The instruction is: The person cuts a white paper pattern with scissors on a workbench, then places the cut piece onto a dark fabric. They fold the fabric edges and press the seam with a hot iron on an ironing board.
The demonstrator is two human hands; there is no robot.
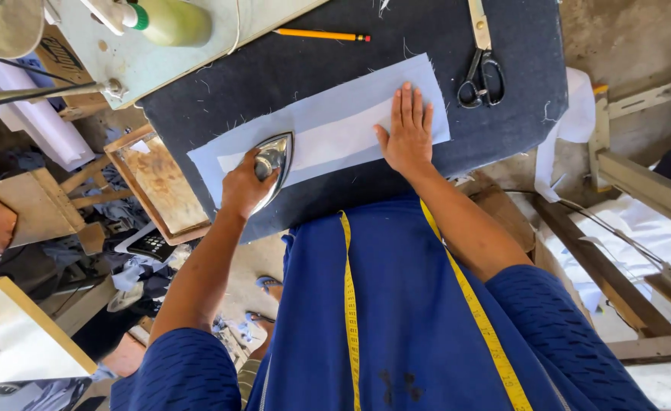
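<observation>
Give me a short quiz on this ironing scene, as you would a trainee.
1. True or false: the left hand grips the shiny metal iron.
2. What does the right hand press flat?
A. the yellow pencil
B. the pale blue fabric strip
C. the black-handled scissors
3. What yellow thing hangs around the person's neck?

Key: 1 true. 2 B. 3 the yellow measuring tape.

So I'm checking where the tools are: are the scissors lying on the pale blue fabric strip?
No, the scissors lie on the dark pressing board, apart from the pale blue fabric strip.
</observation>
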